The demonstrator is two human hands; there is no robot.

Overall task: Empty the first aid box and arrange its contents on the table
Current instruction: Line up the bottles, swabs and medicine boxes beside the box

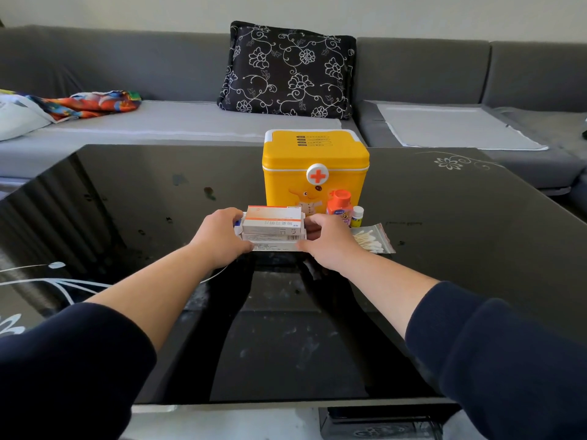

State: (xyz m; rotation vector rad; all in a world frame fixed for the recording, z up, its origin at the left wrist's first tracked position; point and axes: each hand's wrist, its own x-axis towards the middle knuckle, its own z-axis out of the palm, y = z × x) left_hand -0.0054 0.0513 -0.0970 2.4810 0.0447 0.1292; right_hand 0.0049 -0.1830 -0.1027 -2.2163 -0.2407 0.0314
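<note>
**Stack of medicine cartons held between two hands: slip and knock-over risks**

Head view.
- Item: stack of flat white cardboard medicine cartons, the top one with an orange band [271, 220], resting on the glossy black glass tabletop [127, 198]. The left hand [219, 238] clasps the stack's left end, fingers curled over the top edge; the right hand [328, 241] clasps the right end the same way. Neither hand is free.
- Beyond the hands: yellow plastic first aid box with a red cross on its white latch [315, 173], lid down, just behind the stack.
- Just past the right hand: small orange-capped bottle [340, 206], small white-capped vial [357, 216], clear zip bag of cotton swabs [373, 238].

Risks, as judged:
- The cartons lie loose on one another; uneven pressure from either hand could fan or topple the stack.
- The glass looks slick, so a nudged carton may slide.
- Shifting rightward could tip the two upright bottles, which stand close to the right hand's knuckles.
</note>
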